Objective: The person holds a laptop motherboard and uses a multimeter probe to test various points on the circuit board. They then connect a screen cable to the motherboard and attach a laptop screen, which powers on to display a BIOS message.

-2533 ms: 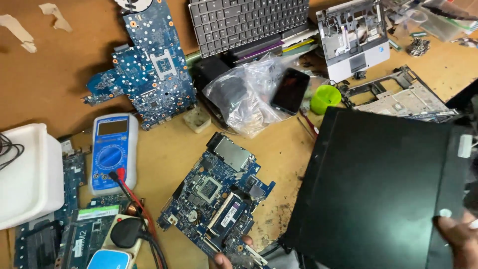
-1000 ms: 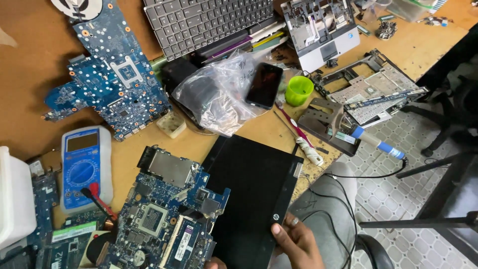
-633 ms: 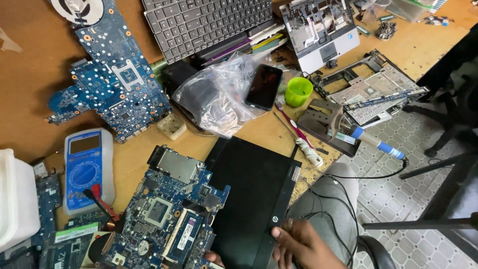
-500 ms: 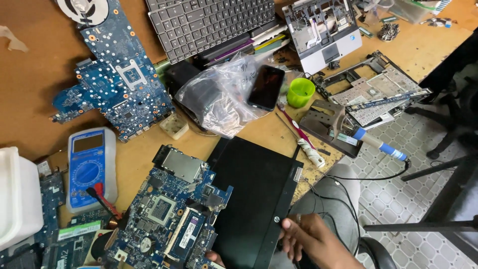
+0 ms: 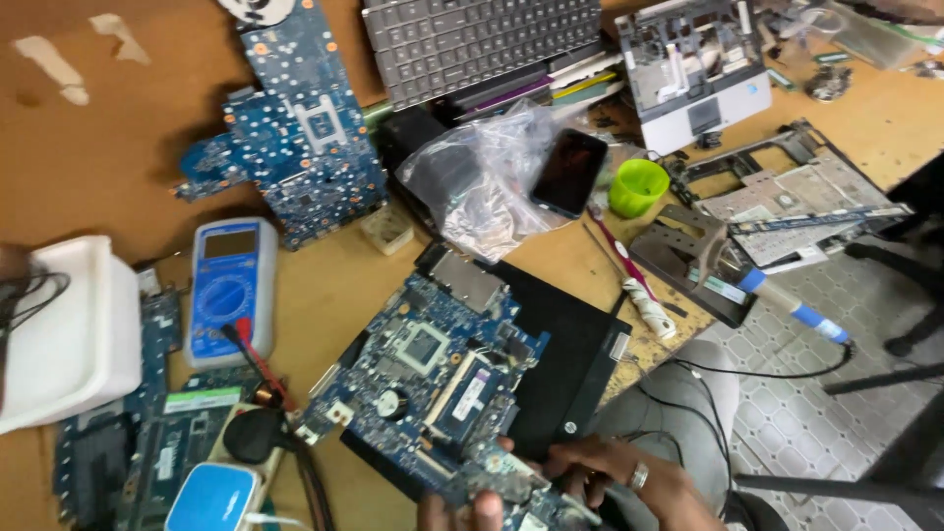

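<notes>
Far left of the hands sit a white plastic tray (image 5: 79,334) and a blue multimeter (image 5: 228,290). At the bottom edge, fingertips of the left hand (image 5: 460,511) curl onto the near edge of the blue laptop motherboard (image 5: 428,388); how tightly it holds cannot be told. The board lies over a black laptop lid (image 5: 565,349). The right hand (image 5: 615,477), with a ring, rests loosely curled, fingers touching board and lid corner. Beyond it lies a blue-handled soldering iron (image 5: 792,307).

A brown wooden counter (image 5: 88,128) fills the view from 9 to 1 o'clock, its surface scuffed with pale patches. At 4 o'clock lies a grey patterned tile floor (image 5: 816,433), crossed by dark chair legs (image 5: 885,379). Light is even.
</notes>
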